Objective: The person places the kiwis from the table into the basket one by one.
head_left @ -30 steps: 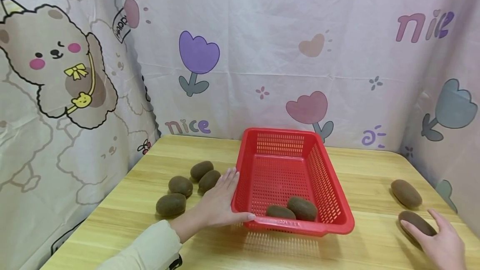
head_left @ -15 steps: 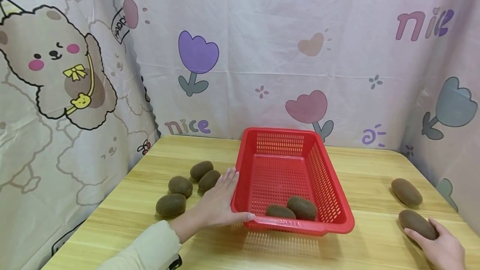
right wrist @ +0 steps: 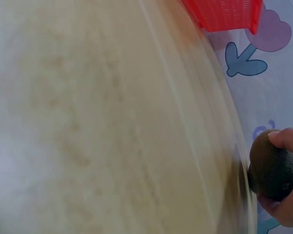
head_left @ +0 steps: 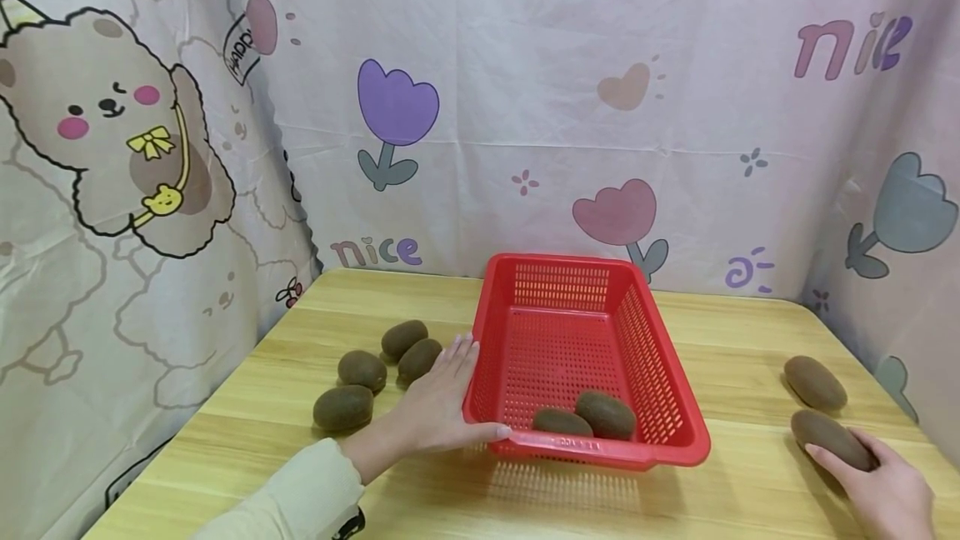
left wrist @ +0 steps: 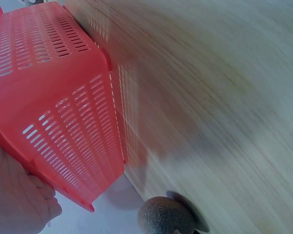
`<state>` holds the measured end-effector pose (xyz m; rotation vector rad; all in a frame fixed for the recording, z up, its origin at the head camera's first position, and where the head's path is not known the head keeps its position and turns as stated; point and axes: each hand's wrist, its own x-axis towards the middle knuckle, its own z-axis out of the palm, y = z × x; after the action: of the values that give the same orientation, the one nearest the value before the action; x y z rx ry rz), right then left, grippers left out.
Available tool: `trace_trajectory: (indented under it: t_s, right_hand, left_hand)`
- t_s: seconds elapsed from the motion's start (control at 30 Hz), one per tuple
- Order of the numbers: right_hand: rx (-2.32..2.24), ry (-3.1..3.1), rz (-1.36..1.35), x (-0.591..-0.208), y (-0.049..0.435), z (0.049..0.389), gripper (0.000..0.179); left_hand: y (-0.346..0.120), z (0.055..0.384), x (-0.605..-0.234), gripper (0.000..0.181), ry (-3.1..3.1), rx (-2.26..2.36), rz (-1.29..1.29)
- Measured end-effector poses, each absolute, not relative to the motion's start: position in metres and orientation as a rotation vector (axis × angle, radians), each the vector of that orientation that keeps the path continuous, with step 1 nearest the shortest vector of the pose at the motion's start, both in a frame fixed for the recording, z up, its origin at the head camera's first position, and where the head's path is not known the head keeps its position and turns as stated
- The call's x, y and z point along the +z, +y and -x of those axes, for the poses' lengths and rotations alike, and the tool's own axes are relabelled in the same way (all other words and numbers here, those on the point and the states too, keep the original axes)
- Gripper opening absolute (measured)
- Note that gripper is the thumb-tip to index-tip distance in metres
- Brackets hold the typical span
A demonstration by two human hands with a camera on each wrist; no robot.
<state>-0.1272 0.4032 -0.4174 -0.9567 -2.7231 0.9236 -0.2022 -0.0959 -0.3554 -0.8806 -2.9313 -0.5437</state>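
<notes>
My left hand rests on the near left corner of a red plastic basket, fingers straight along its left rim and thumb on the front rim. In the left wrist view the fingers lie against the outer rim of the basket. At the right, my right hand grips a brown kiwi between thumb and fingers. The right wrist view shows this kiwi close over the table, thumb on top. Another kiwi lies just behind it. Two kiwis sit inside the basket at its near end.
Several more kiwis lie grouped on the wooden table, left of the basket. A printed curtain hangs behind the table and along both sides.
My right hand has closed its fingers round the near right kiwi and shifted it slightly up and left. The left hand and the basket have stayed in place.
</notes>
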Motion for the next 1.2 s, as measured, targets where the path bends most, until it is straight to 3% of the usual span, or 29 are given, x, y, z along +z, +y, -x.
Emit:
trace_trajectory:
  t_s: [0.43,1.2]
  right_hand:
    - [1.055,-2.688,0.774,-0.404,0.389,0.136,0.083]
    - [0.906,-2.688,0.367,-0.366,0.355,0.152,0.07]
  left_hand:
    - [-0.095,0.203,-0.356,0.112,-2.937,-0.525,0.865]
    - [-0.095,0.201,-0.354,0.11,-2.929,-0.526,0.869]
